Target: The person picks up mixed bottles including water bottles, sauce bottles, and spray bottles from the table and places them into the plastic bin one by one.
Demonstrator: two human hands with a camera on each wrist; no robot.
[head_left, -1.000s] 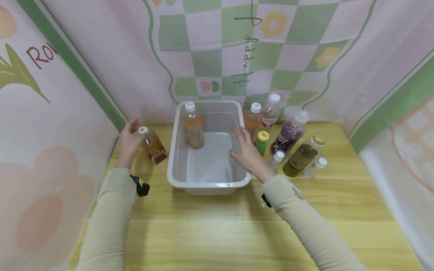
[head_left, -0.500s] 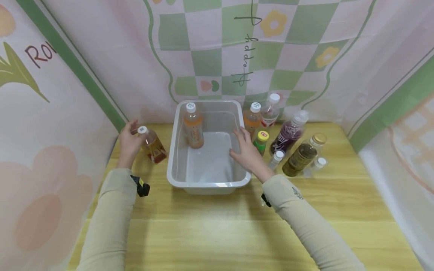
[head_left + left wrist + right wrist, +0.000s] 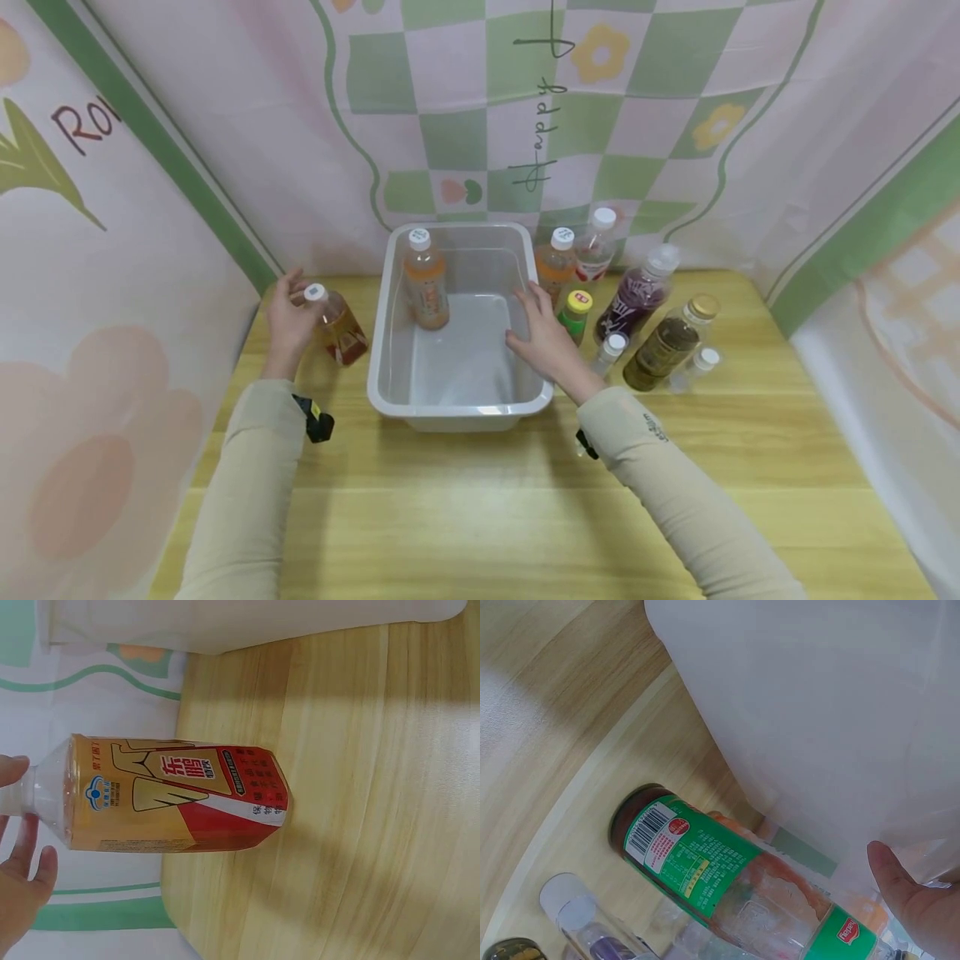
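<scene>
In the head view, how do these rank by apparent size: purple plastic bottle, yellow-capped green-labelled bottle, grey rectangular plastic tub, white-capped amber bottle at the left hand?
1. Grey tub
2. Purple bottle
3. Amber bottle
4. Yellow-capped bottle, judged only on what shows

Wrist-view left grip (image 3: 21, 892) cropped, sleeve lettering (image 3: 654, 427) illegible

Booth: patterned drapes (image 3: 450, 133), wood-grain table (image 3: 465, 508)

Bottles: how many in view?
9: amber bottle by the left hand; orange bottle inside the tub; right of it, second orange bottle, red-labelled bottle, purple bottle, yellow-capped bottle, gold-capped bottle, small bottle, another. Some may be hidden.
</scene>
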